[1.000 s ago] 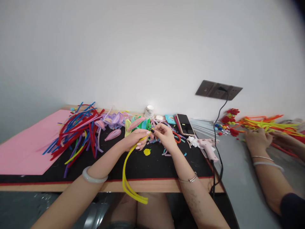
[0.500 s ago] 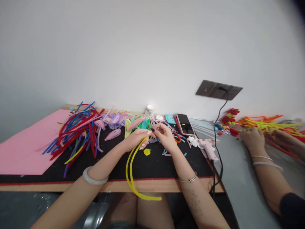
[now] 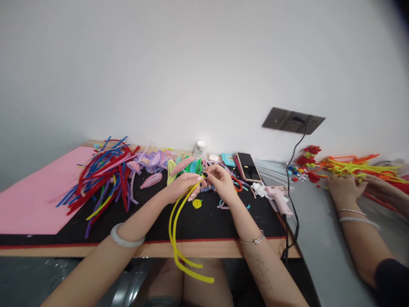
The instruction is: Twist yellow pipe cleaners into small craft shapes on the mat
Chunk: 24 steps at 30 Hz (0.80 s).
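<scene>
Yellow pipe cleaners (image 3: 174, 226) are pinched between my two hands, and their long ends curve down past the table's front edge. My left hand (image 3: 182, 187) is closed on them, thumb and fingers together. Right beside it, my right hand (image 3: 220, 181) pinches the same yellow strands near their upper end. The fingertips nearly meet, hiding the exact spot where the strands join. Just below the hands a small yellow shape (image 3: 197, 204) lies on the black mat (image 3: 143, 226). Behind them are a pink looped piece (image 3: 182, 165) and green pieces (image 3: 196, 165).
On the left, red and blue pipe cleaners (image 3: 105, 175) overlap a pink sheet (image 3: 35, 192). A paper cup (image 3: 200, 149), a phone (image 3: 248, 166) and a pink glue gun (image 3: 279, 200) with a black cord (image 3: 289, 162) stand around. At right, another person's hands (image 3: 345, 189) handle yellow pipe cleaners.
The hanging ends of the yellow pipe cleaners have spread apart and dropped slightly lower. My hands stay nearly in place. The other person's hand has shifted a little on their yellow strands.
</scene>
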Each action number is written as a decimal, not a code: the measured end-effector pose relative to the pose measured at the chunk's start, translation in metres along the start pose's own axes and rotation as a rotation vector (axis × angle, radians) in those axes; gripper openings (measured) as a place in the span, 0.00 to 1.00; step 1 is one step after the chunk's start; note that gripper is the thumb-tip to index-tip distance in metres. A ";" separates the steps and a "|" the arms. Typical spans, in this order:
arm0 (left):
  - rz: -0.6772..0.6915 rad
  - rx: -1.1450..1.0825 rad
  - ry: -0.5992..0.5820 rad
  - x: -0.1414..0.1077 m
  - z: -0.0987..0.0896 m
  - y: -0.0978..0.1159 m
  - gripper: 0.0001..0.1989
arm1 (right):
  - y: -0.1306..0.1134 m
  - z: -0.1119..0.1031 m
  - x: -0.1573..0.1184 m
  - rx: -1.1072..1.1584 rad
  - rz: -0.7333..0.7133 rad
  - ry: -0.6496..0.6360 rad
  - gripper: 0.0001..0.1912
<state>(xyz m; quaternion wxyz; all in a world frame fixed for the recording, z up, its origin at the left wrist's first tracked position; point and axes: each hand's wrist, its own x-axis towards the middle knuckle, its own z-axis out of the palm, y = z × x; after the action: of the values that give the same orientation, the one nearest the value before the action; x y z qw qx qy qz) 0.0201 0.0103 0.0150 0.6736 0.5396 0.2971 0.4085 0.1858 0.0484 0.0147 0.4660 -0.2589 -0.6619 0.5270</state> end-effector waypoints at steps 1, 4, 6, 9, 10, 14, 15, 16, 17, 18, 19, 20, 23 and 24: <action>-0.009 -0.039 -0.009 -0.001 0.000 0.001 0.13 | -0.001 0.000 0.000 0.032 0.009 -0.010 0.09; -0.054 -0.155 -0.066 -0.003 -0.001 0.004 0.12 | -0.004 0.002 -0.001 0.078 0.023 -0.054 0.12; -0.083 -0.200 -0.117 -0.005 -0.002 0.005 0.12 | -0.005 0.003 -0.001 0.050 0.019 -0.076 0.11; -0.104 -0.208 -0.158 -0.005 -0.004 0.005 0.11 | -0.006 0.003 -0.002 0.003 0.010 -0.078 0.10; -0.104 -0.202 -0.158 -0.004 -0.004 0.004 0.12 | -0.006 0.003 -0.002 -0.010 0.013 -0.080 0.10; -0.099 -0.131 -0.109 -0.002 -0.004 0.003 0.13 | -0.005 0.002 -0.002 -0.091 0.050 -0.093 0.11; -0.096 -0.093 -0.093 -0.002 -0.004 0.003 0.13 | -0.005 0.002 -0.002 -0.112 0.059 -0.100 0.12; -0.089 -0.047 -0.077 -0.002 -0.004 0.003 0.13 | -0.006 0.002 -0.002 -0.131 0.069 -0.111 0.11; -0.079 0.006 -0.063 -0.002 -0.004 0.003 0.13 | -0.006 0.001 -0.002 -0.150 0.080 -0.125 0.11; -0.066 0.069 -0.053 -0.002 -0.003 0.003 0.14 | -0.006 0.001 -0.002 -0.168 0.094 -0.142 0.11; -0.053 0.140 -0.043 -0.002 -0.003 0.002 0.14 | -0.005 0.001 -0.002 -0.186 0.113 -0.156 0.10; -0.042 0.221 -0.031 -0.002 -0.002 0.001 0.14 | -0.005 0.001 -0.002 -0.203 0.140 -0.164 0.10; 0.008 0.513 0.036 -0.001 0.001 -0.003 0.14 | 0.000 0.000 -0.002 -0.211 0.248 -0.138 0.10; 0.041 0.604 0.065 -0.001 0.002 -0.004 0.14 | 0.001 0.000 -0.002 -0.193 0.286 -0.120 0.11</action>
<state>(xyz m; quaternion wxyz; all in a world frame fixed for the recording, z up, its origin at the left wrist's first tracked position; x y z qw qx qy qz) 0.0223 0.0086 0.0113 0.4643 0.7079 0.4158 0.3322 0.1862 0.0468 0.0126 0.3192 -0.3619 -0.6924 0.5364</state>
